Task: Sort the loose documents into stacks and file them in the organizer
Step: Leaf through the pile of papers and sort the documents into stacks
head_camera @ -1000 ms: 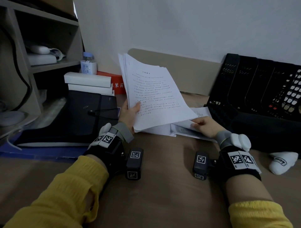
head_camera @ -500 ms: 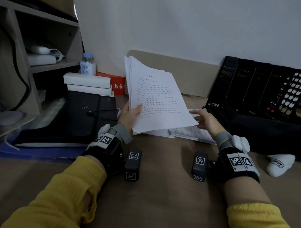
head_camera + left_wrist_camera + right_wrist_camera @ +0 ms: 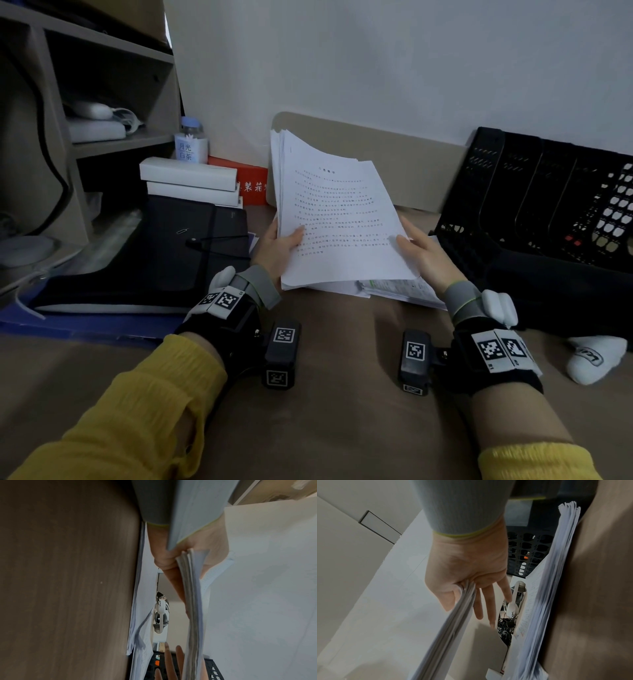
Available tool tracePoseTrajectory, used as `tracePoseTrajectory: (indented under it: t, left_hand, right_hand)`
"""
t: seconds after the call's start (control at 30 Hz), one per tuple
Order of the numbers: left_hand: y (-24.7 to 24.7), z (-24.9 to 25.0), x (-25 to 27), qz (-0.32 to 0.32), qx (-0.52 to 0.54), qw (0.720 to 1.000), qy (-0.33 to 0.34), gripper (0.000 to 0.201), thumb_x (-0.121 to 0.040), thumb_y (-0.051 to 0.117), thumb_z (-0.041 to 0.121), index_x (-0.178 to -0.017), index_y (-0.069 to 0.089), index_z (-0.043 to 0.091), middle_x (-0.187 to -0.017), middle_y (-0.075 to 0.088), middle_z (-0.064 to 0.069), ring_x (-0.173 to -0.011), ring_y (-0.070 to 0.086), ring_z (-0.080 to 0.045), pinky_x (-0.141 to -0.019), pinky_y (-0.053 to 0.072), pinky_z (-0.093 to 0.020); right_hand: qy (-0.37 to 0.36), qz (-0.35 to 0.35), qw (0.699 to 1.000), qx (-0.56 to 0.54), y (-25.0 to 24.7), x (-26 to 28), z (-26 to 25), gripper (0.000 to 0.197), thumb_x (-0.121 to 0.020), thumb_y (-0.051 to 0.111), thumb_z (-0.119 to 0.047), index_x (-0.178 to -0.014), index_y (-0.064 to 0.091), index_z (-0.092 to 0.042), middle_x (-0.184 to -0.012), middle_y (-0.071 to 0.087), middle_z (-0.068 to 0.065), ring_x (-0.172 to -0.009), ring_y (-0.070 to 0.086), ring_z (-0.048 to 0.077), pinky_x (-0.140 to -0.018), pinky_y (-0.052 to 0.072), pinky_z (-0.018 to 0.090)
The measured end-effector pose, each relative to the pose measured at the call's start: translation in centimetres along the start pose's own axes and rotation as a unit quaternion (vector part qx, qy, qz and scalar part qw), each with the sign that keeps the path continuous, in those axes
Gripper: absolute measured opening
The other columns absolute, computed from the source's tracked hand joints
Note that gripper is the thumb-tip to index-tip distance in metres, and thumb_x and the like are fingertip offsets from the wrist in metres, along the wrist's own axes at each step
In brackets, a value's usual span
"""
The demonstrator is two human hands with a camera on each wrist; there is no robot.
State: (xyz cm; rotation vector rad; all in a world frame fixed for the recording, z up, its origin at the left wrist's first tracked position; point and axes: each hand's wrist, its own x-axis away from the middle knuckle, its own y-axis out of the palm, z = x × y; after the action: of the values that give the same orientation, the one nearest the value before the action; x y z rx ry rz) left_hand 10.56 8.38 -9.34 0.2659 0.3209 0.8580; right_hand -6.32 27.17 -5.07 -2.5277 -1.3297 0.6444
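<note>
The head view looks down and forward from above at the held paper stack (image 3: 337,219), with the black organizer (image 3: 548,205) on the right. Each wrist view looks along its hand from very close, seeing the same stack (image 3: 192,601) (image 3: 453,615) edge-on.

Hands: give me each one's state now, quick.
Left hand: grips the paper stack, thumb on top.
Right hand: pinches the same stack's right edge.
</note>
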Motion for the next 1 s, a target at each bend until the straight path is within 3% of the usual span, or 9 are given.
tracePoseTrajectory:
  t: [0.07, 0.13, 0.27, 0.37, 0.47, 0.63, 0.77, 0.87, 1.0]
  left_hand:
    - [0.0, -0.1, -0.1, 0.000, -0.012, 1.000, -0.001, 0.046, -0.096, 0.053, 0.006, -0.141, 0.043, 0.009, -0.133, 0.057, -0.014, -0.105, 0.062, -0.028, -0.080, 0.058, -0.033]
    - [-0.1, -0.1, -0.2, 0.000, -0.023, 1.000, -0.006, 0.047, -0.096, 0.054, 0.008, -0.141, 0.042, 0.011, -0.134, 0.057, -0.013, -0.113, 0.060, -0.032, -0.090, 0.054, -0.043]
    - [-0.1, -0.3, -0.1, -0.004, -0.038, 0.999, -0.018, 0.044, -0.094, 0.059, 0.012, -0.136, 0.049, 0.015, -0.130, 0.061, -0.011, -0.114, 0.061, -0.035, -0.097, 0.049, -0.053]
    - [-0.1, -0.3, 0.0, -0.010, -0.040, 0.999, -0.023, 0.041, -0.093, 0.060, 0.014, -0.133, 0.052, 0.017, -0.127, 0.063, -0.011, -0.110, 0.063, -0.034, -0.095, 0.051, -0.053]
    - [-0.1, -0.3, 0.1, -0.016, -0.034, 0.999, -0.023, 0.033, -0.094, 0.059, 0.017, -0.126, 0.055, 0.021, -0.126, 0.063, -0.011, -0.110, 0.063, -0.034, -0.095, 0.050, -0.054]
    - [0.2, 0.0, 0.3, -0.001, -0.011, 1.000, -0.009, 0.033, -0.095, 0.058, 0.028, -0.127, 0.055, 0.021, -0.128, 0.062, -0.009, -0.115, 0.060, -0.031, -0.101, 0.047, -0.051]
    - [-0.3, -0.7, -0.3, -0.003, -0.074, 0.997, -0.004, 0.066, -0.072, 0.063, 0.066, -0.130, 0.055, 0.035, -0.121, 0.067, 0.005, -0.112, 0.063, -0.024, -0.101, 0.046, -0.050]
    - [-0.3, -0.7, -0.3, -0.015, -0.061, 0.998, 0.004, 0.070, -0.072, 0.065, 0.064, -0.133, 0.053, 0.033, -0.123, 0.066, 0.004, -0.113, 0.062, -0.024, -0.102, 0.046, -0.049]
    - [-0.5, -1.0, -0.6, 0.004, -0.042, 0.999, -0.002, 0.084, -0.062, 0.063, 0.068, -0.137, 0.048, 0.032, -0.123, 0.066, 0.003, -0.112, 0.063, -0.024, -0.100, 0.048, -0.048]
  right_hand:
    - [0.008, 0.056, 0.998, -0.006, 0.0, -0.3, 0.3, 0.035, -0.096, 0.054, -0.011, -0.128, 0.057, -0.023, -0.111, 0.069, -0.002, -0.094, 0.067, 0.013, -0.072, 0.053, 0.015]
    - [0.015, 0.098, 0.995, -0.009, -0.1, -0.5, 0.5, 0.027, -0.092, 0.061, -0.011, -0.119, 0.062, -0.014, -0.113, 0.069, 0.006, -0.094, 0.066, 0.020, -0.074, 0.055, 0.022]
    - [0.022, 0.120, 0.992, 0.029, 0.0, -0.8, 0.9, 0.008, -0.087, 0.068, -0.018, -0.092, 0.065, -0.014, -0.098, 0.071, 0.004, -0.086, 0.066, 0.020, -0.074, 0.054, 0.034]
    - [0.032, 0.149, 0.987, 0.052, 0.1, -1.1, 1.2, 0.015, -0.083, 0.071, -0.019, -0.076, 0.062, -0.011, -0.082, 0.070, 0.005, -0.074, 0.065, 0.022, -0.069, 0.053, 0.036]
    - [0.031, 0.167, 0.985, 0.037, 0.0, -1.0, 1.4, 0.024, -0.084, 0.069, -0.011, -0.064, 0.055, -0.013, -0.075, 0.065, 0.010, -0.069, 0.061, 0.024, -0.067, 0.049, 0.035]
    - [0.021, 0.205, 0.978, -0.015, -0.6, -0.7, 1.3, 0.030, -0.088, 0.062, -0.004, -0.060, 0.051, -0.012, -0.068, 0.055, 0.006, -0.063, 0.051, 0.017, -0.063, 0.042, 0.028]
    - [0.030, 0.245, 0.966, -0.075, -0.7, -0.8, 1.7, 0.027, -0.090, 0.059, -0.002, -0.064, 0.053, -0.009, -0.070, 0.050, 0.008, -0.067, 0.047, 0.017, -0.065, 0.042, 0.027]
    - [0.043, 0.257, 0.962, -0.084, -0.6, -1.0, 2.1, 0.019, -0.089, 0.060, -0.003, -0.071, 0.054, -0.007, -0.074, 0.047, 0.008, -0.069, 0.044, 0.017, -0.064, 0.040, 0.026]
    - [0.073, 0.324, 0.942, -0.047, -1.1, -1.3, 2.7, 0.017, -0.088, 0.059, -0.008, -0.071, 0.056, -0.008, -0.070, 0.051, 0.006, -0.066, 0.046, 0.016, -0.063, 0.040, 0.028]
